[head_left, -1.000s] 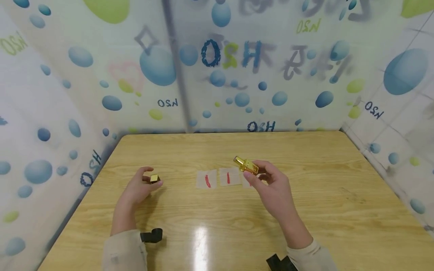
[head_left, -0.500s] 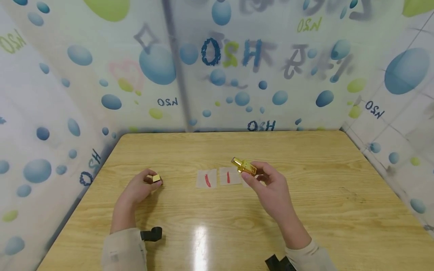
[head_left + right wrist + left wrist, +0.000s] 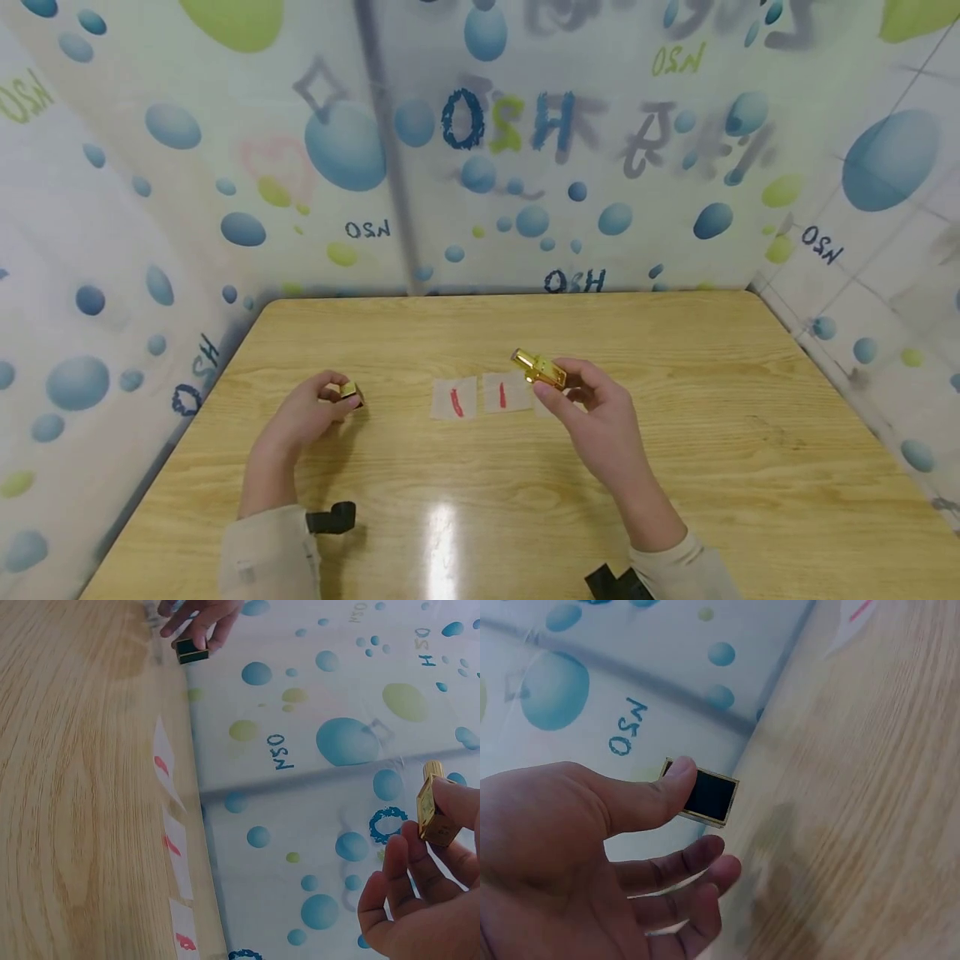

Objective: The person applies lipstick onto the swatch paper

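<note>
On the left in the head view, my left hand (image 3: 300, 412) pinches a small boxy lipstick cap (image 3: 351, 392) above the wooden table. The left wrist view shows the cap's (image 3: 712, 796) black face with a gold border under the thumb; the other fingers curl loosely below it. Right of centre, my right hand (image 3: 603, 417) grips a gold lipstick tube (image 3: 551, 373) by its square base. Its narrower round end points up and left. In the right wrist view, thumb and fingertips hold the tube (image 3: 435, 814), narrow end upward.
Three white paper pieces lie in a row on the table (image 3: 442, 467): a left one (image 3: 442, 404), a middle one (image 3: 517, 396) and a right one (image 3: 180, 919) partly behind my right hand. Each bears a red mark. A patterned curtain (image 3: 660, 67) hangs behind the table.
My left fingers have tilted and turned the cap, and it sits slightly farther right. The right hand has shifted a little left with the lipstick tube. The papers stay in place.
</note>
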The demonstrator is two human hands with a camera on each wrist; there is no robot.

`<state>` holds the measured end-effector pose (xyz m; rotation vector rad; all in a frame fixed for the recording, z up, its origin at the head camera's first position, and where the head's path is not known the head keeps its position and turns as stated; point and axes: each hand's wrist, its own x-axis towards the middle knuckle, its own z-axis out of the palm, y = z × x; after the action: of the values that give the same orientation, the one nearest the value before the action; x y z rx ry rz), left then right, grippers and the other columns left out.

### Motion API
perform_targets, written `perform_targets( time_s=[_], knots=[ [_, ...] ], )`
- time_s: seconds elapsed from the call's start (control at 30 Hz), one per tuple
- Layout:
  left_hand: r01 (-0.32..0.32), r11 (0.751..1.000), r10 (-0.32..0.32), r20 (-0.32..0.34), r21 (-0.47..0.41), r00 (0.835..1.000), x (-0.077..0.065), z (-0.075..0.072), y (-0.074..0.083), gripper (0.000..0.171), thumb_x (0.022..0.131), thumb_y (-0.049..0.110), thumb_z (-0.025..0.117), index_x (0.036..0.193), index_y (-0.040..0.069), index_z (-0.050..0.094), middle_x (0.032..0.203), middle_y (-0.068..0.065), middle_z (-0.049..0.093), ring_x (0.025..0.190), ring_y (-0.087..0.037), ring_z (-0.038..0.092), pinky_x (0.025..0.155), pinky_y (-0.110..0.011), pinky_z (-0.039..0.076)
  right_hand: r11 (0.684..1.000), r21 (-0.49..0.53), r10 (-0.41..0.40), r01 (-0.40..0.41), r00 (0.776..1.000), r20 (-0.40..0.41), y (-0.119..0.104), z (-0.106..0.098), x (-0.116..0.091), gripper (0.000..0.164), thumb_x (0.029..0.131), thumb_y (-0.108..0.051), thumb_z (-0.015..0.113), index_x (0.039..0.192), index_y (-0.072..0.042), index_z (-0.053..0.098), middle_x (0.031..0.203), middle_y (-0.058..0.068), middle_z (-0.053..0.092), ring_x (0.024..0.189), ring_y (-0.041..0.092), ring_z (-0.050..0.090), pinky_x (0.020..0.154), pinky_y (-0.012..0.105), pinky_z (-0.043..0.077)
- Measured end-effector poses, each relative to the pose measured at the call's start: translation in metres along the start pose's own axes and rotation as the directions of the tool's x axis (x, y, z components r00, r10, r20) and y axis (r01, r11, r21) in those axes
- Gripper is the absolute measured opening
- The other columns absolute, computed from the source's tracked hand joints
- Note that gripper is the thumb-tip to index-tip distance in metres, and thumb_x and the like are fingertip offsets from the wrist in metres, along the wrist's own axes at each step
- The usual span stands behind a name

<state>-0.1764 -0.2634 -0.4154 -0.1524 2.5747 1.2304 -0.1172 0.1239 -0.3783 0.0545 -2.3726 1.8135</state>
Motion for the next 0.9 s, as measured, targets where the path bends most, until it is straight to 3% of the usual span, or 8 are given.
perform_targets(
  time_s=[0.2, 0.33, 0.4, 0.5, 0.7, 0.77, 0.83, 0.9],
  knots=[
    [-0.068, 0.986, 0.062, -0.042, -0.155, 0.997, -0.003, 0.003, 0.007, 0.059, 0.112, 0.031, 0.056, 0.154, -0.006, 0.037, 0.154, -0.031, 0.046, 0.109, -0.025, 0.073, 0.095, -0.041, 0.061, 1.0, -0.003, 0.021, -0.021, 1.0, 0.005, 0.001, -0.002, 0.0, 0.031, 0.099, -0.019, 0.079, 0.127, -0.009, 0.072, 0.116, 0.012, 0.072, 0.102, 0.021, 0.065, 0.085, 0.022, 0.056],
    [-0.098, 0.929, 0.066, -0.103, -0.357, 0.992, -0.005, 0.004, 0.014, 0.061, 0.112, 0.032, 0.056, 0.156, -0.004, 0.035, 0.142, -0.018, 0.059, 0.104, -0.007, 0.075, 0.097, -0.027, 0.061, 1.0, 0.006, 0.022, -0.022, 1.0, 0.006, 0.001, -0.003, 0.0, 0.031, 0.099, -0.018, 0.078, 0.127, -0.009, 0.072, 0.115, 0.013, 0.071, 0.101, 0.022, 0.065, 0.083, 0.022, 0.056],
    [-0.121, 0.868, 0.073, -0.116, -0.481, 0.991, -0.006, 0.005, 0.017, 0.056, 0.111, 0.031, 0.058, 0.153, 0.001, 0.037, 0.132, -0.008, 0.063, 0.099, -0.002, 0.074, 0.093, -0.021, 0.06, 1.0, 0.006, 0.021, -0.021, 1.0, 0.007, 0.0, -0.004, 0.0, 0.031, 0.099, -0.018, 0.078, 0.128, -0.008, 0.072, 0.115, 0.013, 0.071, 0.101, 0.022, 0.065, 0.083, 0.022, 0.056],
    [-0.172, 0.747, 0.121, -0.122, -0.642, 0.985, -0.009, 0.008, 0.021, 0.044, 0.11, 0.028, 0.061, 0.144, 0.01, 0.042, 0.119, 0.002, 0.063, 0.099, -0.006, 0.077, 0.092, -0.02, 0.061, 1.0, 0.008, 0.022, -0.022, 1.0, 0.01, 0.0, -0.003, 0.0, 0.031, 0.099, -0.018, 0.078, 0.127, -0.008, 0.071, 0.115, 0.013, 0.071, 0.1, 0.022, 0.065, 0.083, 0.022, 0.056],
    [-0.167, 0.478, 0.174, -0.093, -0.862, 0.98, -0.011, 0.014, 0.036, 0.036, 0.108, 0.022, 0.062, 0.14, 0.014, 0.049, 0.126, -0.006, 0.063, 0.105, -0.016, 0.079, 0.096, -0.023, 0.061, 1.0, 0.003, 0.027, -0.027, 0.999, 0.018, -0.002, -0.003, 0.0, 0.032, 0.099, -0.019, 0.078, 0.129, -0.009, 0.071, 0.119, 0.012, 0.07, 0.103, 0.021, 0.064, 0.084, 0.021, 0.056],
    [-0.151, 0.405, 0.166, -0.09, -0.902, 0.982, -0.012, 0.015, 0.041, 0.032, 0.108, 0.02, 0.062, 0.138, 0.013, 0.052, 0.125, -0.007, 0.067, 0.106, -0.019, 0.079, 0.097, -0.023, 0.061, 1.0, 0.004, 0.029, -0.029, 0.999, 0.021, -0.003, -0.003, 0.0, 0.033, 0.099, -0.02, 0.078, 0.129, -0.009, 0.071, 0.119, 0.012, 0.07, 0.103, 0.02, 0.064, 0.084, 0.021, 0.057],
    [-0.145, 0.36, 0.161, -0.092, -0.922, 0.983, -0.013, 0.017, 0.046, 0.029, 0.108, 0.017, 0.061, 0.136, 0.011, 0.055, 0.123, -0.008, 0.07, 0.107, -0.021, 0.079, 0.098, -0.024, 0.061, 1.0, 0.014, 0.026, -0.027, 0.999, 0.023, -0.004, -0.003, 0.0, 0.033, 0.099, -0.02, 0.078, 0.129, -0.009, 0.071, 0.119, 0.012, 0.07, 0.102, 0.02, 0.064, 0.082, 0.021, 0.057],
    [-0.155, 0.358, 0.168, -0.1, -0.921, 0.981, -0.014, 0.019, 0.051, 0.03, 0.109, 0.014, 0.059, 0.138, 0.01, 0.054, 0.122, -0.007, 0.072, 0.108, -0.02, 0.078, 0.099, -0.025, 0.061, 1.0, 0.017, 0.019, -0.02, 1.0, 0.02, -0.004, -0.003, 0.001, 0.033, 0.099, -0.02, 0.078, 0.129, -0.008, 0.072, 0.119, 0.013, 0.07, 0.101, 0.019, 0.064, 0.082, 0.021, 0.057]
  ],
)
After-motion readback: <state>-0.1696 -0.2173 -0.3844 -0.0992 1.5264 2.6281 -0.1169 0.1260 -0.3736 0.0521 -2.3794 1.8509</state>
